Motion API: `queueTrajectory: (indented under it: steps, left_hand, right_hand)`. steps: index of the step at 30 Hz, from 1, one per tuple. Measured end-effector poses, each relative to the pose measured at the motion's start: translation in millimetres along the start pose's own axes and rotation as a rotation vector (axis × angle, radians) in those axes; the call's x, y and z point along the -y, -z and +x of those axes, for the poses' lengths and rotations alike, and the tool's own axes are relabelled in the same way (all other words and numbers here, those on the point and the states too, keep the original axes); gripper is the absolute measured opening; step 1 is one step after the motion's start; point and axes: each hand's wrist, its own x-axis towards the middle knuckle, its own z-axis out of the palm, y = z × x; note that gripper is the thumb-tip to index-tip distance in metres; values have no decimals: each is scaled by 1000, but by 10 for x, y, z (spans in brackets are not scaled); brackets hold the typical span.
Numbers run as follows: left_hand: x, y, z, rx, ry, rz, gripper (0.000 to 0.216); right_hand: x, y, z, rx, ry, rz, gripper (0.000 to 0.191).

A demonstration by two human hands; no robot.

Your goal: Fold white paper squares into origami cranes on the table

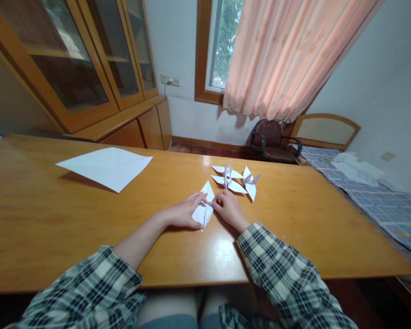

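Observation:
A partly folded piece of white origami paper (201,214) lies on the wooden table, its pointed tip away from me and a slit down its near half. My left hand (187,211) rests on its left side, fingers stretched over it and the thumb near the close corner. From the right, my right hand (230,208) pinches the paper's edge near the middle with closed fingertips. Just beyond are folded white paper cranes: one (229,184) in front of another (238,174), and a third (250,183) to their right.
A larger white paper sheet (106,167) with a raised edge lies at the left of the table (123,269). Past the table stand a glass-door cabinet (89,123), a brown armchair (270,137) and a bed with a checked cover (363,196) on the right.

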Motion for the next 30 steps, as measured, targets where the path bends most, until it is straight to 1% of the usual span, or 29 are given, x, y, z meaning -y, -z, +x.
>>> queueTrajectory:
  steps: [3, 8, 10, 15, 19, 21, 24, 25, 27, 30]
  left_hand:
    - [16, -6, 0, 10, 4, -2, 75]
    - [11, -9, 6, 17, 46, -10, 88]
    - [12, -12, 8, 27, 53, -5, 89]
    - [54, -30, 5, 25, 31, -19, 93]
    - [65, -24, 5, 40, 41, 4, 99]
    - [46, -16, 11, 45, 32, 16, 89]
    - [0, -20, 24, 2, 28, 44, 56]
    - [-15, -28, 27, -24, 27, 57, 48]
    - [-38, -47, 31, -72, 19, 81, 40]
    - [-57, -68, 32, -84, 21, 110, 34]
  right_hand:
    - [5, -4, -5, -9, 8, -13, 16]
    - [1, -17, -8, 3, 9, -37, 16]
    - [-3, -23, -8, 5, 9, -47, 16]
    - [-5, -24, -5, 7, 9, -66, 16]
    - [3, -17, -2, 13, -4, -68, 16]
    - [6, -14, -1, 12, -3, -65, 17]
    - [12, -12, -1, 12, -7, -67, 17]
    - [14, -11, -2, 13, -10, -70, 17]
    - [22, -11, -2, 11, -19, -75, 14]
    - [37, -13, -3, 6, -33, -81, 9]
